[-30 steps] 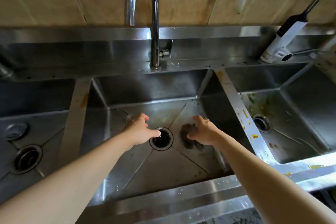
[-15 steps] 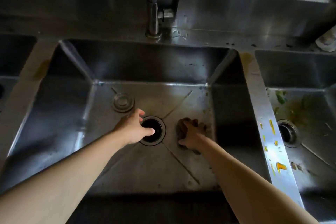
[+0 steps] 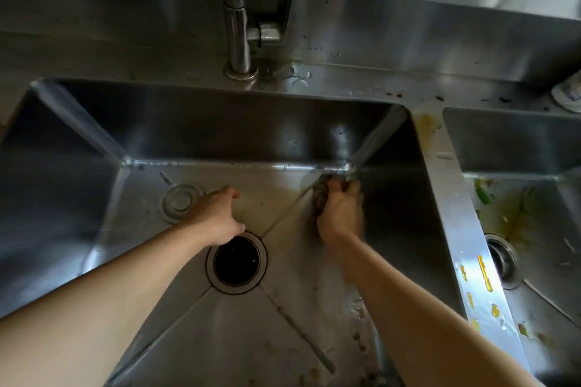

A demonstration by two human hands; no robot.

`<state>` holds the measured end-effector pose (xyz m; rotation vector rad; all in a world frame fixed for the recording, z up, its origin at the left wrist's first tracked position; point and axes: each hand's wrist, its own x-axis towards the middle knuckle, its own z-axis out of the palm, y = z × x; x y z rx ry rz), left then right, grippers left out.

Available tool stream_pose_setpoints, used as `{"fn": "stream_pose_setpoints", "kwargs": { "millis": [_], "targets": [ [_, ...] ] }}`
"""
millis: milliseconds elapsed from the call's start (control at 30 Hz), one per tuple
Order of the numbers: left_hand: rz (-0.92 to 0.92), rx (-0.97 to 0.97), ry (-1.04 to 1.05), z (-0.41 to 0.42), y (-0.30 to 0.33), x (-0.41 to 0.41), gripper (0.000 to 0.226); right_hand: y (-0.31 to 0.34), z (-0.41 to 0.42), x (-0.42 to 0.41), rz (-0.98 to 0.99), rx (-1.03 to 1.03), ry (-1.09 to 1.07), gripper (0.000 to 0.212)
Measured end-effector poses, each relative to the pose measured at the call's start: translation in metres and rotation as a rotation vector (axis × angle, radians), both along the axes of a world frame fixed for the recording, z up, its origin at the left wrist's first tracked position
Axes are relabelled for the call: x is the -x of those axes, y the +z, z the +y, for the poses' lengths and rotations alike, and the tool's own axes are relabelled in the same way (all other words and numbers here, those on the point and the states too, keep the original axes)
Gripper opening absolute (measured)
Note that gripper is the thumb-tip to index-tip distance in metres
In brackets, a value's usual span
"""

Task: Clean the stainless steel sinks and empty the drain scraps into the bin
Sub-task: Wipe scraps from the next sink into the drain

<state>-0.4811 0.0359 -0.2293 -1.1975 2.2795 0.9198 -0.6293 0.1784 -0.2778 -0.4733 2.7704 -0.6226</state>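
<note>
The middle stainless steel sink (image 3: 220, 135) fills the view, with its open round drain (image 3: 236, 262) at the bottom centre. My left hand (image 3: 217, 217) rests flat on the sink floor just above the drain, fingers spread and holding nothing. My right hand (image 3: 341, 210) grips a dark brown scrubbing pad (image 3: 322, 198) and presses it into the far right corner of the floor. Most of the pad is hidden under the hand. A round metal drain cover (image 3: 180, 201) lies on the floor left of my left hand.
The tap (image 3: 235, 25) rises from the back ledge. The right sink (image 3: 518, 151) holds green and yellow food scraps around its drain (image 3: 503, 261). Yellow scraps dot the divider (image 3: 471, 261) between the sinks. Brown bits lie on the near floor of the middle sink.
The view has moved closer and lower into the middle sink. My right hand slid the pad from beside the drain up to the far right corner. My left hand shifted off the drain rim.
</note>
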Motion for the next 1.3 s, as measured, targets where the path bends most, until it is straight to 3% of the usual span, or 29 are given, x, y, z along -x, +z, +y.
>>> {"fn": "stream_pose_setpoints", "kwargs": {
  "millis": [133, 233, 333, 533, 633, 733, 900, 1067, 1167, 1300],
  "targets": [
    [-0.104, 0.058, -0.092, -0.012, -0.032, 0.005, 0.071, -0.006, -0.012, 0.050, 0.266, -0.278, 0.191, 0.043],
    [-0.169, 0.054, -0.096, -0.013, -0.053, 0.004, 0.070, -0.025, -0.013, 0.064, 0.154, -0.380, 0.296, 0.049],
    [-0.196, 0.055, -0.146, -0.014, -0.064, 0.000, 0.070, -0.045, -0.013, 0.062, 0.086, -0.277, 0.310, 0.059],
    [-0.221, 0.096, -0.243, -0.011, -0.065, -0.011, 0.071, -0.054, -0.035, -0.008, -0.119, -0.048, 0.369, 0.050],
    [-0.184, 0.117, -0.284, -0.010, -0.063, -0.016, 0.069, -0.060, -0.036, -0.056, -0.095, -0.003, 0.444, 0.044],
    [-0.152, 0.093, -0.279, -0.007, -0.061, -0.022, 0.068, -0.059, -0.030, -0.088, -0.050, 0.025, 0.596, 0.041],
    [-0.047, 0.050, -0.184, -0.007, -0.050, -0.043, 0.061, -0.032, -0.025, -0.090, -0.267, 0.111, 0.737, 0.032],
    [-0.038, 0.247, -0.040, -0.031, -0.042, -0.075, 0.063, 0.000, -0.057, -0.047, -0.128, 0.252, 0.467, 0.030],
    [-0.155, 0.194, 0.092, -0.047, -0.059, -0.092, 0.051, -0.018, -0.086, -0.009, -0.054, 0.095, 0.443, 0.042],
    [-0.195, 0.130, 0.079, -0.049, -0.083, -0.110, 0.044, -0.051, -0.102, -0.021, -0.091, -0.097, 0.493, 0.062]
  ]
}}
